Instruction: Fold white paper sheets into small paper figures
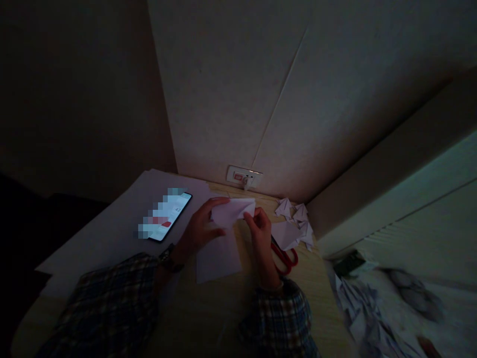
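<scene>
A folded piece of white paper (231,211) is held up over the wooden table between both hands. My left hand (203,223) grips its left side, fingers behind and thumb below. At the right corner, my right hand (260,224) pinches the paper between thumb and fingers. Beneath them a flat white sheet (219,259) lies on the table. Close to my right wrist are scissors with red handles (286,259), their blades partly hidden by the hand and another paper piece (286,234).
A lit phone (166,219) rests on large white sheets (97,231) to the left. Several folded paper shapes (300,215) sit at the back right corner. A wall socket (244,176) is behind the table (318,293). More crumpled or folded paper (367,318) lies lower right, beyond the table edge.
</scene>
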